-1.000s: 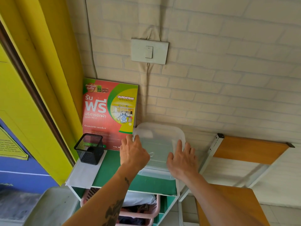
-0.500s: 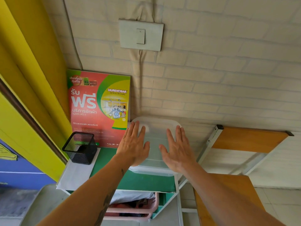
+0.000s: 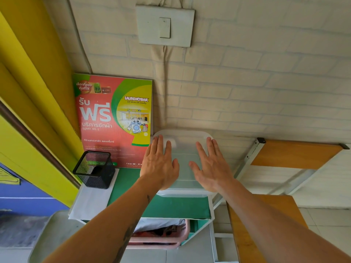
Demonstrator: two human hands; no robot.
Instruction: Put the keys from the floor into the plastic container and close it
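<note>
A translucent plastic container (image 3: 183,149) with its lid on sits on the green shelf top (image 3: 171,206), against the brick wall. My left hand (image 3: 160,164) lies flat on the left half of the lid, fingers spread. My right hand (image 3: 210,166) lies flat on the right half, fingers spread too. Both palms rest on the lid and hold nothing. The keys are hidden from view.
A black mesh pen holder (image 3: 95,168) stands left of the container on white paper (image 3: 91,202). A red laundry poster (image 3: 114,118) leans on the wall. A pink basket (image 3: 161,238) sits on the lower shelf. A wooden shelf rack (image 3: 292,154) is right. A light switch (image 3: 164,25) is above.
Both hands went from gripping the lid's sides with curled fingers to lying flat on top with fingers stretched out. My view has moved closer and lower.
</note>
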